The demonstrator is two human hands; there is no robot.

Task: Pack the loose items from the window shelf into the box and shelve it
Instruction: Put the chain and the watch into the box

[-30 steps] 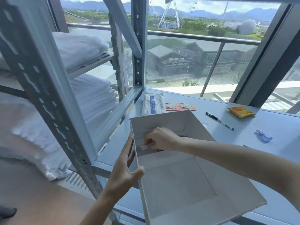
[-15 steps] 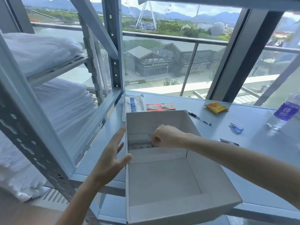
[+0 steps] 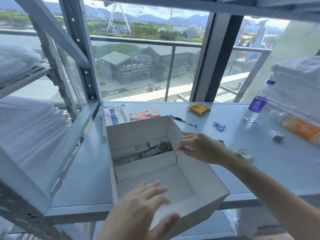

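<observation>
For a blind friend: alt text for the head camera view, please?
A person's right hand pinches the right wall of an open white box on a grey shelf; the left hand is spread open near its front. A wristwatch lies inside; a pen and water bottle sit outside.

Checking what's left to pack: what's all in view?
box: 1, white, middle of shelf
watch: 1, silver, inside box, far end
printed packet: 1, white-blue, behind box
sachets: 2, red, behind box
pen: 1, black, right of sachets
yellow packet: 1, yellow, shelf's far side
small item: 1, blue, right of pen
bottle: 1, clear, purple label, far right
orange packet: 1, orange, right edge
block: 1, grey, beside orange packet
tape roll: 1, clear, right of box
towels: several stacks, white, left and right
left hand: 1, open, over box's near wall
right hand: 1, fingers pinching box's right wall
</observation>
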